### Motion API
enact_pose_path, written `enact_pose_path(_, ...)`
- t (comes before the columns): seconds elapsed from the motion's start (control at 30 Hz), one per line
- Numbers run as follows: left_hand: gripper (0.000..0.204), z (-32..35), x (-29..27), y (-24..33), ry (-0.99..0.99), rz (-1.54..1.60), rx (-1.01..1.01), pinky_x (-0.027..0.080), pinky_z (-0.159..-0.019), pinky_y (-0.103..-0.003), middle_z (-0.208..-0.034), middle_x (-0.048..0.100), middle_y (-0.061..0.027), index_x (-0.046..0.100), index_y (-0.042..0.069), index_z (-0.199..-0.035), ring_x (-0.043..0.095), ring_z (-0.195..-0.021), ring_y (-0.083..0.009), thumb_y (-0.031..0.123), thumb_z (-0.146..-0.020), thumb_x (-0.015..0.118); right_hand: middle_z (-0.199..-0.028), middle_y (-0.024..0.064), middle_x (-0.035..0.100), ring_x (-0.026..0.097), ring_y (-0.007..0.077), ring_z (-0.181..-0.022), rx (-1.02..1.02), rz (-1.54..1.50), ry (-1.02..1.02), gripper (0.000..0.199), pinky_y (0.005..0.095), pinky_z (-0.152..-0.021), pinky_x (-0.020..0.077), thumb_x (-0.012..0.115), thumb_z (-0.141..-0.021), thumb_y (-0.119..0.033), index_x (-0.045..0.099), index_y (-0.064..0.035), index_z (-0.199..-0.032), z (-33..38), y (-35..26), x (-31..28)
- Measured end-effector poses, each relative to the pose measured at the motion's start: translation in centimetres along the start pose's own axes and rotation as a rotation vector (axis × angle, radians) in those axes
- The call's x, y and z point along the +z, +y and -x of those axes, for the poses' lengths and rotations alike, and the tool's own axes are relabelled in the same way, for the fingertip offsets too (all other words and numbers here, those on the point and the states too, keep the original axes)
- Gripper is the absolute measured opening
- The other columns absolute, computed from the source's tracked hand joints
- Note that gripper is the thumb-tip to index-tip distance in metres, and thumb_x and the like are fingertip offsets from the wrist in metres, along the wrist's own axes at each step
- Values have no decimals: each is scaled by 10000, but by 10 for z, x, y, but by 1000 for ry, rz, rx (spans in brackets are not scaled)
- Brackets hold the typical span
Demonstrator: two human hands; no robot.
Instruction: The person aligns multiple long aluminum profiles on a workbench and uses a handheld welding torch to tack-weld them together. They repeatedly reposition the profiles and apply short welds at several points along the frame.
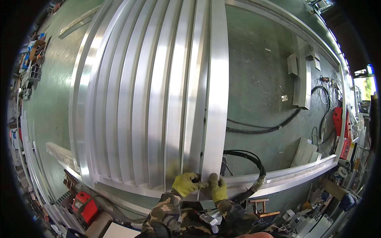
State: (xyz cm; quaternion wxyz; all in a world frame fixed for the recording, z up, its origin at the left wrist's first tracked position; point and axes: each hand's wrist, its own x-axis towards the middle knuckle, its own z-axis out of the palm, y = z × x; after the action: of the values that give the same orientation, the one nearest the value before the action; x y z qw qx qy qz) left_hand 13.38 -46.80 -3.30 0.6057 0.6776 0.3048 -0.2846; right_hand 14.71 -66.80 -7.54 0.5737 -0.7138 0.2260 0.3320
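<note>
Both my hands wear yellow-green work gloves with darker fingertips, and camouflage sleeves cover my forearms. My left hand (pixel 186 184) is at the near end of a slatted aluminium panel, its fingers bent and pointing right. Close by, my right hand (pixel 218 188) has its fingers curled at the near end of a wide aluminium bar (pixel 216 87). Anything small between the fingers of either hand is hidden. Long parallel aluminium slats (pixel 156 99) run away from me to the left of the bar. Their near ends meet an aluminium bottom rail (pixel 131 189).
A black cable (pixel 260 168) loops beside my right hand over the frame's near rail (pixel 293 173). Box-shaped aluminium offcuts (pixel 303 87) lie on the green floor inside the frame. At the lower left stands a red machine (pixel 85 207). Metal profiles (pixel 313 226) are piled at the lower right.
</note>
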Motion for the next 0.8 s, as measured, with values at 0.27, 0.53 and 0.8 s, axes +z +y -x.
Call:
enact_pose_path(0.27,571,0,1,-2,-20,18,-3,559,-725,-319,-847,774,-111,784,9,-972,708,-757,-170,490,-713,951,-1007,53,722,618,120,-903,-16,-67,68,448,301,-805,522,671,-1043,-382,692,29,-1219,-4,10,7)
enact_pose_path(0.53,585,2,0,3,-30,79,-36,561,-729,-310,-857,774,-90,780,1,-982,696,-775,-154,474,-695,969,-1018,58,728,618,122,-903,-17,-62,87,456,298,-821,523,671,-1042,-385,697,40,-1205,-4,11,9)
enact_pose_path(0.8,524,1,-2,9,-55,37,-49,547,-694,-308,-835,766,-85,779,2,-952,683,-753,-135,441,-729,957,-1005,47,731,629,112,-885,4,-60,60,479,286,-799,523,671,-1034,-422,706,30,-1186,-4,4,7)
